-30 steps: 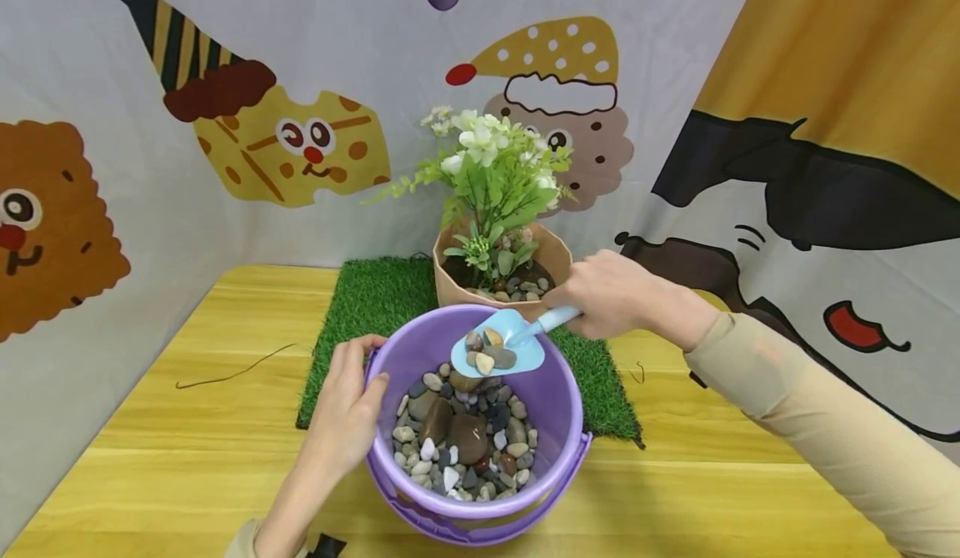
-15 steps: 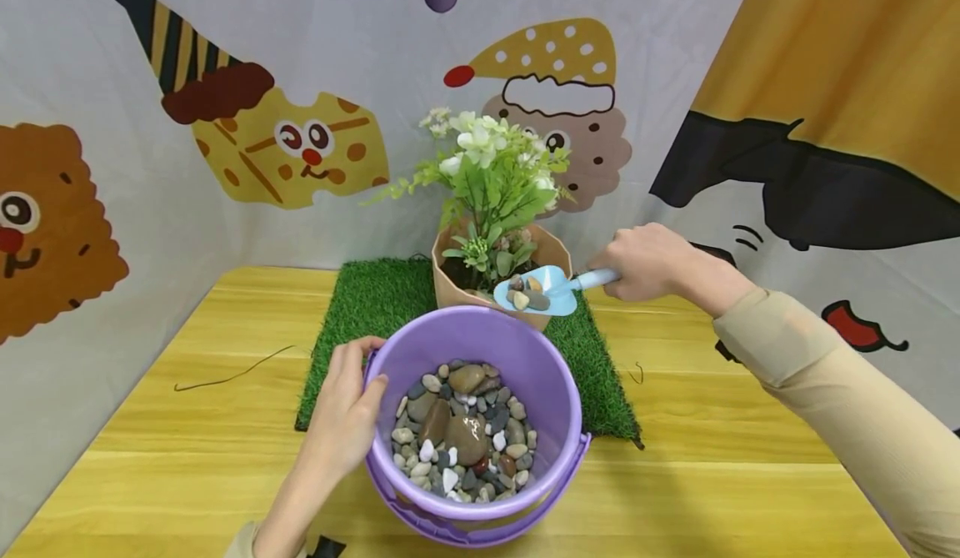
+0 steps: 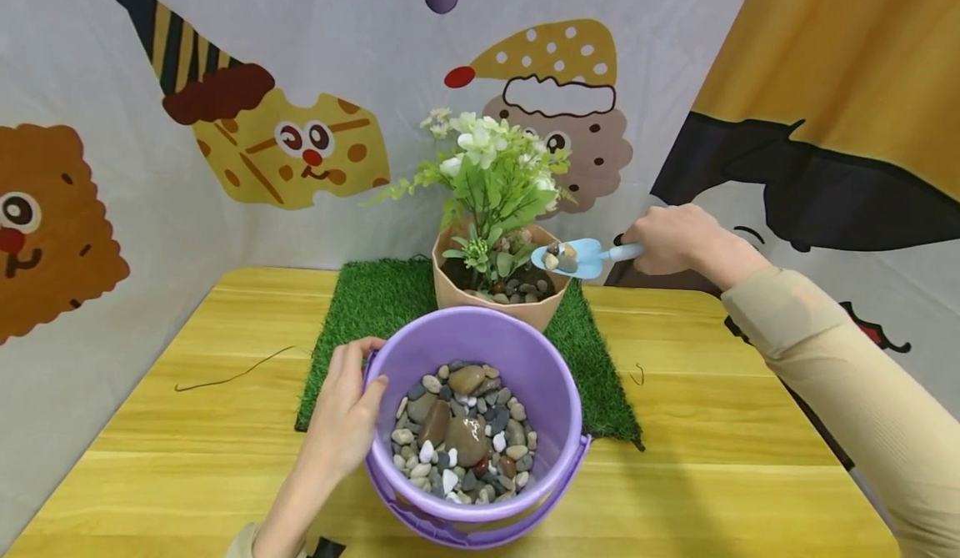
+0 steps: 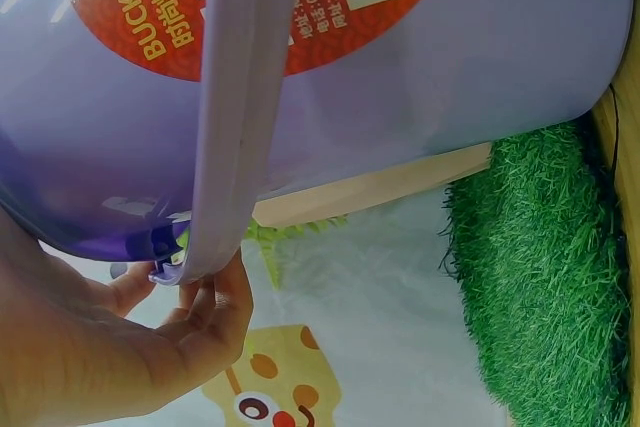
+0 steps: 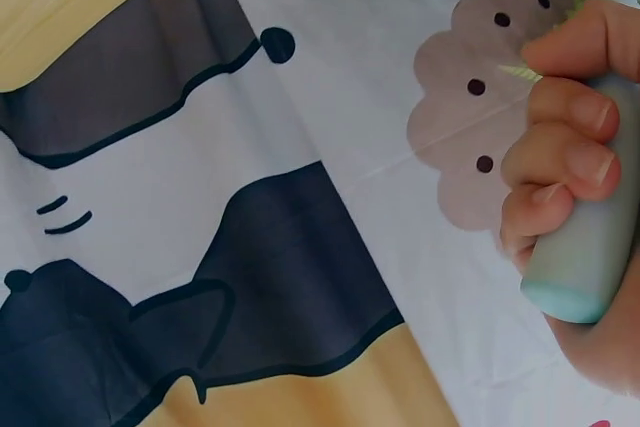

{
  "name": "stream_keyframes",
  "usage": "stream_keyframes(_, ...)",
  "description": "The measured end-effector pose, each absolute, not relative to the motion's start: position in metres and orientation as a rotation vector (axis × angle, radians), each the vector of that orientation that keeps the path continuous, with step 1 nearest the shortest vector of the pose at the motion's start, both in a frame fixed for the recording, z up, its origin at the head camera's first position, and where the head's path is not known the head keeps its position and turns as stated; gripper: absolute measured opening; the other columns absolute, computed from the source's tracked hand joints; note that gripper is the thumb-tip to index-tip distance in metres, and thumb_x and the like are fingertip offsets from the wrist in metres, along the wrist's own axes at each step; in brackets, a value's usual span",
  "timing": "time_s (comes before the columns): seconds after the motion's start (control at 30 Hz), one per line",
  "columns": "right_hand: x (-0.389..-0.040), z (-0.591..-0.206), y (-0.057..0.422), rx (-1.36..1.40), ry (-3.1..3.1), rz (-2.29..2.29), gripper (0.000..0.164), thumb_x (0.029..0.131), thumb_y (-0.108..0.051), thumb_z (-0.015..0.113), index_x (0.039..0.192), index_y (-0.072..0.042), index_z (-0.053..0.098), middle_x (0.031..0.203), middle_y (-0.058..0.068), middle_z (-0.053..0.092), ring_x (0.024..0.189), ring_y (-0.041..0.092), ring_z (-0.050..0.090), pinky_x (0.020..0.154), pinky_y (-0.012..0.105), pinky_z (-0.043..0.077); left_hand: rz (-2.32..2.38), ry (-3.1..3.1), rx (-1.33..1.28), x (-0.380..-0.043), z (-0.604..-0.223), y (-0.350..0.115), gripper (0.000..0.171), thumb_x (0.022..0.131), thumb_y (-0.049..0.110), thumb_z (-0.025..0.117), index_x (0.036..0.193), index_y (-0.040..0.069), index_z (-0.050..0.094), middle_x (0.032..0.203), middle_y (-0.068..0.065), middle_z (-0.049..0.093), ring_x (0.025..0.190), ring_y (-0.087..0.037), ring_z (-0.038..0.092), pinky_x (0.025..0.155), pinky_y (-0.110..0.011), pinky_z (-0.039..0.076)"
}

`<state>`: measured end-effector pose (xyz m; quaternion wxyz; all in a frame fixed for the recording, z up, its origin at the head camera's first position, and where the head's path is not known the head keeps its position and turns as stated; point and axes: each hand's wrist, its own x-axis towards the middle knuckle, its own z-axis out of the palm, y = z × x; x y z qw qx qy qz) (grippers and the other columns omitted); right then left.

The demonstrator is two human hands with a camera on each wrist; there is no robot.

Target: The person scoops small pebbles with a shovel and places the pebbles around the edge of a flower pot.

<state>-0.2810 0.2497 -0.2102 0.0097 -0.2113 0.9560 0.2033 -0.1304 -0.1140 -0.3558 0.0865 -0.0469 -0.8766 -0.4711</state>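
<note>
My left hand (image 3: 347,408) grips the left rim of a purple bucket (image 3: 558,358), thumb over the edge and fingers outside by the handle joint. Inside the bucket lie many pebbles (image 3: 420,458) and a few bigger brown stones. My right hand (image 3: 678,241) holds a light blue toy shovel (image 3: 592,258) by its handle (image 5: 590,237), fingers wrapped round it. Several small stones (image 3: 561,256) sit on the shovel's blade, which overlaps the right rim of a tan plant pot (image 3: 491,301). White flowers, green leaves, dark soil and pebbles (image 3: 525,291) fill the pot.
The pot stands on a green turf mat (image 3: 375,291), partly behind the bucket, on a yellow wooden table (image 3: 187,458). The bucket's handle (image 4: 240,117) hangs down its front. A thin dark wire (image 3: 232,376) lies at left. A cartoon-printed cloth (image 3: 315,24) hangs behind.
My right hand has carried the loaded shovel from over the bucket, up and to the right, to the pot's right rim. My left hand stays on the bucket.
</note>
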Motion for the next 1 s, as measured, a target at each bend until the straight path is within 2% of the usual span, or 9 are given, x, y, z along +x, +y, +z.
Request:
stream_keyframes(0.1, -0.284, -0.208, 0.251, -0.614, 2.990, 0.655, 0.005, 0.071, -0.014, 0.057, 0.068, -0.018, 0.058, 0.057, 0.000, 0.039, 0.054, 0.015, 0.034, 0.045, 0.026, 0.023, -1.402, -2.608, -0.145, -0.130, -0.356, -0.114, 0.036, 0.089, 0.008, 0.045, 0.125, 0.005, 0.043, 0.122, -0.016, 0.044, 0.103, -0.030, 0.052, 0.084, -0.050, 0.050)
stream_keyframes(0.27, -0.289, -0.206, 0.251, -0.588, 2.999, 0.693, 0.009, 0.070, -0.010, 0.056, 0.072, -0.017, 0.061, 0.058, 0.001, 0.042, 0.052, 0.015, 0.035, 0.045, 0.025, 0.024, -1.401, -2.609, -0.147, -0.130, -0.356, -0.114, 0.036, 0.089, 0.009, 0.044, 0.125, 0.005, 0.043, 0.122, -0.016, 0.045, 0.103, -0.030, 0.052, 0.083, -0.049, 0.050)
stream_keyframes(0.6, -0.291, -0.199, 0.243, -0.519, 2.957, 0.780, 0.011, 0.071, -0.008, 0.053, 0.066, -0.016, 0.058, 0.056, 0.001, 0.039, 0.052, 0.014, 0.033, 0.044, 0.025, 0.024, -1.392, -2.608, -0.154, -0.131, -0.357, -0.113, 0.037, 0.089, 0.009, 0.045, 0.126, 0.005, 0.043, 0.121, -0.015, 0.045, 0.102, -0.030, 0.052, 0.083, -0.049, 0.050)
stream_keyframes(1.0, -0.290, -0.190, 0.238, -0.446, 2.925, 0.880, 0.009, 0.074, -0.011, 0.053, 0.072, -0.015, 0.061, 0.060, 0.003, 0.044, 0.053, 0.015, 0.035, 0.044, 0.026, 0.029, -1.393, -2.613, -0.139, -0.130, -0.356, -0.114, 0.037, 0.089, 0.009, 0.045, 0.126, 0.007, 0.043, 0.122, -0.015, 0.045, 0.104, -0.030, 0.052, 0.084, -0.050, 0.050)
